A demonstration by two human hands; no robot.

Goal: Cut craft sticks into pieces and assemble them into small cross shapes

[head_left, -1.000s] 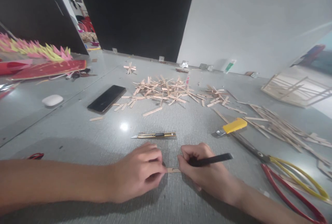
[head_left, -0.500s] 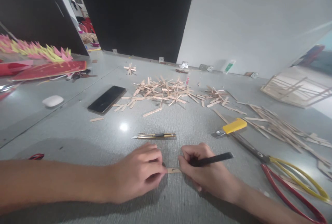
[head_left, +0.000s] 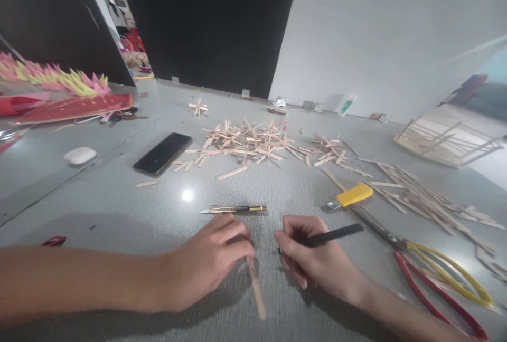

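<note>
Between the fingertips of my left hand (head_left: 214, 260) is the upper end of a flat wooden stick (head_left: 256, 293), which points down towards me and bears a small dark mark near my fingers. My right hand (head_left: 312, 255) grips a slim black pen-shaped tool (head_left: 335, 235); its thin tip shows beyond my fingers, apart from the stick. A slim craft knife (head_left: 233, 209) with a gold and black body lies just beyond my left hand. Past my right hand lie a yellow box cutter (head_left: 354, 194) and large shears (head_left: 390, 239) with one red and one yellow handle.
A heap of wooden sticks (head_left: 249, 141) spreads across the grey surface, with longer strips (head_left: 420, 194) at the right. A black phone (head_left: 163, 153) and a white case (head_left: 80, 155) lie at the left. A stick frame (head_left: 443, 141) stands at the far right.
The wooden stick has turned from lying crosswise between my hands to pointing down towards me. My right hand has drawn the tool's tip away from it.
</note>
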